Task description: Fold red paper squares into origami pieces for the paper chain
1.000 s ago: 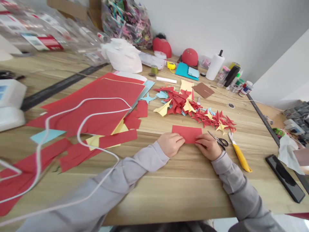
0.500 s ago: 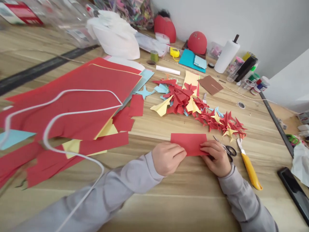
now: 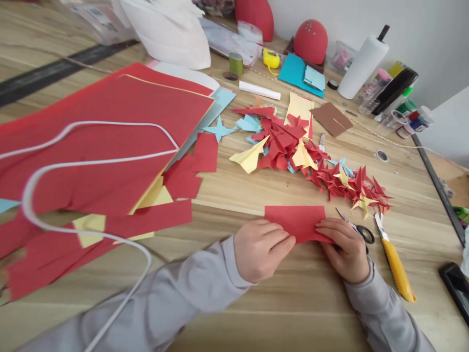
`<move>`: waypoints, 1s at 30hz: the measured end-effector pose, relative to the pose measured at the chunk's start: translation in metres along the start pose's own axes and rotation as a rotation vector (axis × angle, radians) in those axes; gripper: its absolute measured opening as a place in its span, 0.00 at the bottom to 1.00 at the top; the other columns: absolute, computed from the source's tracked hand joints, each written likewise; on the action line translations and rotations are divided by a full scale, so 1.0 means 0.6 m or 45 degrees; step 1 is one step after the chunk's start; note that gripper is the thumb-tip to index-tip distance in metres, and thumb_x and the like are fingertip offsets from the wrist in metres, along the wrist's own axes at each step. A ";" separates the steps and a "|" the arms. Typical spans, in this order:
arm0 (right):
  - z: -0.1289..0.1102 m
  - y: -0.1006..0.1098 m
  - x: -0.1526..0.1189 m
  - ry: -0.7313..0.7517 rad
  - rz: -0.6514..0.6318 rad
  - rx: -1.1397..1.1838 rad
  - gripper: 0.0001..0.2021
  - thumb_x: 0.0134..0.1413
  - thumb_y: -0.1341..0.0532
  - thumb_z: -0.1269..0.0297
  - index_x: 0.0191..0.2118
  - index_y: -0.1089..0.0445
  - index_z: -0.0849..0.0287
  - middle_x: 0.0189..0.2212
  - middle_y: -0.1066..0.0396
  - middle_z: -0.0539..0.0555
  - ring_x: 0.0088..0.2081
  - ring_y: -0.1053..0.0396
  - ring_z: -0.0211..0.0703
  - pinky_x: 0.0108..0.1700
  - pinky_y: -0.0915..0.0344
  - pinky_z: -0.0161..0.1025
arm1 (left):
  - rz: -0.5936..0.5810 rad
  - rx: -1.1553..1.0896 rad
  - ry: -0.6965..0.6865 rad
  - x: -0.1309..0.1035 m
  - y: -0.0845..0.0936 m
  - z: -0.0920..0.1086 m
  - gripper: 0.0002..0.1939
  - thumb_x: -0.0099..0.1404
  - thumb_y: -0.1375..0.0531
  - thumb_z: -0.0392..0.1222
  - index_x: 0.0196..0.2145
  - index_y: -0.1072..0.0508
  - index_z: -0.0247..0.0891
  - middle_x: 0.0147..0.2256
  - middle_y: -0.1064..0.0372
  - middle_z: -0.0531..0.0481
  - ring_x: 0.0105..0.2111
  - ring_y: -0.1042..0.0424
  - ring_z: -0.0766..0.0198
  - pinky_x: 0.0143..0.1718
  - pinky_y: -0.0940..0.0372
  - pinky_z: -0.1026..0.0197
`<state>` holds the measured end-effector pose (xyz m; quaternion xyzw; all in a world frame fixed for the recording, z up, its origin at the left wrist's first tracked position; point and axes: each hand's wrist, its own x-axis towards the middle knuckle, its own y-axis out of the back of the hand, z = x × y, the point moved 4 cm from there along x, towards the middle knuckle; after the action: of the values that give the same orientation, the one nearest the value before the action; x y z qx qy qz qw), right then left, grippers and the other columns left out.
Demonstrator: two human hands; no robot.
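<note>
A red paper rectangle [image 3: 298, 221] lies between my hands near the front of the wooden table. My left hand [image 3: 262, 249] has its fingers closed on the paper's lower left part. My right hand [image 3: 344, 248] pinches the right end, its thumb beneath and fingers on top. Scissors [image 3: 361, 232] lie just behind my right hand, partly hidden by it. To their right is a yellow-handled cutter [image 3: 397, 266]. Beyond the paper sits a pile of folded red, yellow and blue paper pieces [image 3: 282, 142].
Large red sheets [image 3: 139, 112] with a white cord [image 3: 91, 166] over them cover the left side. A black phone [image 3: 456, 288] lies at the right edge. A yellow tape measure [image 3: 271, 58], white bottle [image 3: 362, 66] and small jars [image 3: 406, 120] stand at the back.
The view has moved closer, so the objects appear larger and further outward. Both hands still hold the red paper, whose lower right edge now looks slightly more curved.
</note>
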<state>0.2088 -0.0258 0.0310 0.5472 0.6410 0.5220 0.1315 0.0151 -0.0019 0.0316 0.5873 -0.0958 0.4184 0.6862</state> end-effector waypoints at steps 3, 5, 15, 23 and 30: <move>-0.013 -0.002 0.000 0.093 -0.019 -0.186 0.18 0.50 0.40 0.69 0.48 0.32 0.52 0.42 0.26 0.57 0.46 0.31 0.53 0.49 0.37 0.55 | 0.030 0.066 -0.092 -0.001 -0.006 0.007 0.10 0.62 0.49 0.32 0.31 0.28 0.36 0.24 0.30 0.48 0.25 0.32 0.65 0.27 0.34 0.61; -0.027 -0.006 0.001 0.188 -0.067 -0.286 0.17 0.49 0.38 0.67 0.47 0.31 0.51 0.42 0.26 0.56 0.45 0.31 0.53 0.50 0.39 0.56 | 0.036 0.081 -0.137 -0.002 -0.012 0.013 0.09 0.62 0.48 0.32 0.31 0.28 0.35 0.23 0.31 0.48 0.24 0.32 0.64 0.25 0.36 0.61; -0.031 -0.004 0.005 -0.032 -0.064 0.131 0.07 0.52 0.43 0.73 0.31 0.29 0.57 0.30 0.28 0.56 0.33 0.31 0.43 0.36 0.33 0.42 | 0.191 0.056 0.288 0.002 0.002 -0.007 0.16 0.62 0.45 0.37 0.48 0.36 0.31 0.31 0.26 0.43 0.31 0.27 0.58 0.35 0.31 0.54; -0.025 -0.012 0.005 -0.170 -0.081 0.030 0.06 0.55 0.46 0.71 0.32 0.33 0.59 0.30 0.32 0.56 0.33 0.34 0.42 0.35 0.35 0.40 | 0.183 0.064 0.391 0.002 -0.004 -0.015 0.14 0.62 0.47 0.33 0.46 0.34 0.31 0.39 0.27 0.41 0.38 0.28 0.58 0.39 0.31 0.55; -0.018 -0.012 0.003 -0.268 -0.070 0.101 0.04 0.55 0.45 0.70 0.36 0.35 0.59 0.29 0.32 0.54 0.31 0.34 0.41 0.34 0.35 0.38 | 0.246 0.352 0.021 0.004 0.011 0.050 0.10 0.60 0.45 0.33 0.40 0.29 0.31 0.41 0.28 0.40 0.40 0.30 0.54 0.39 0.34 0.52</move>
<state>0.1963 -0.0288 0.0306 0.5859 0.6585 0.4322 0.1906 0.0228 -0.0278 0.0464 0.6609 -0.0877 0.4962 0.5562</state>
